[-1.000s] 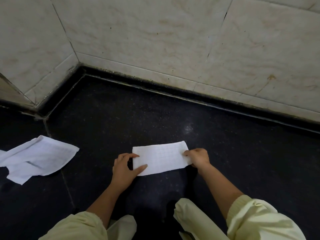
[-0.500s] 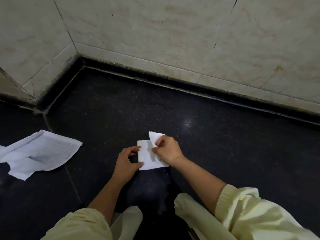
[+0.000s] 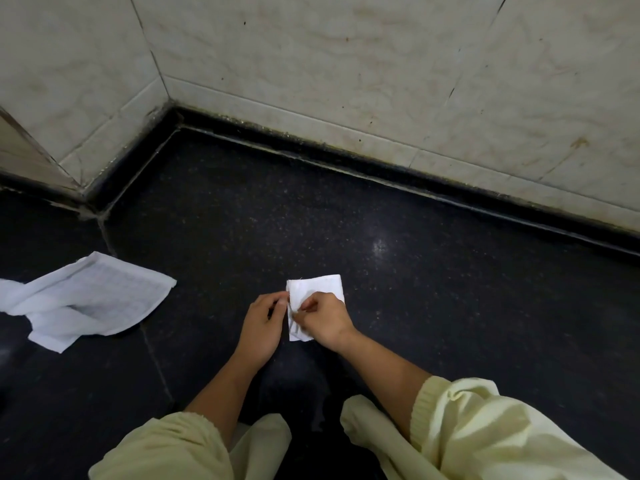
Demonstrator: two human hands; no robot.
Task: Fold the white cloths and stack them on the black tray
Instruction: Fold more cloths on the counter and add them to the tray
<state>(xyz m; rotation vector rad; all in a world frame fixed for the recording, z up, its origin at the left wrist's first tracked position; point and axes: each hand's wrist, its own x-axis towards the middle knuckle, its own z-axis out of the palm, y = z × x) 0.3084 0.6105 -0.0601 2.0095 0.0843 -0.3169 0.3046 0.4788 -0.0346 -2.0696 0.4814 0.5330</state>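
Your right hand [image 3: 325, 320] has its fingers [image 3: 307, 305] curled and pinched on the left edge of the cloth [image 3: 317, 289], which lies folded small on the floor [image 3: 433, 306] just in front of you. Your left hand [image 3: 261, 327] meets the same edge with bent fingertips, but I can't tell whether it pinches or only steadies. If you let go before pressing the crease, the layers will likely spring open or slide askew, and an uneven square makes a leaning stack. The tray isn't in view, so you'll have to carry the cloth; lifted by one edge, it could fall open. The pile [image 3: 90, 299] to your left lies rumpled and overlapped, so grabbing one piece may drag another.
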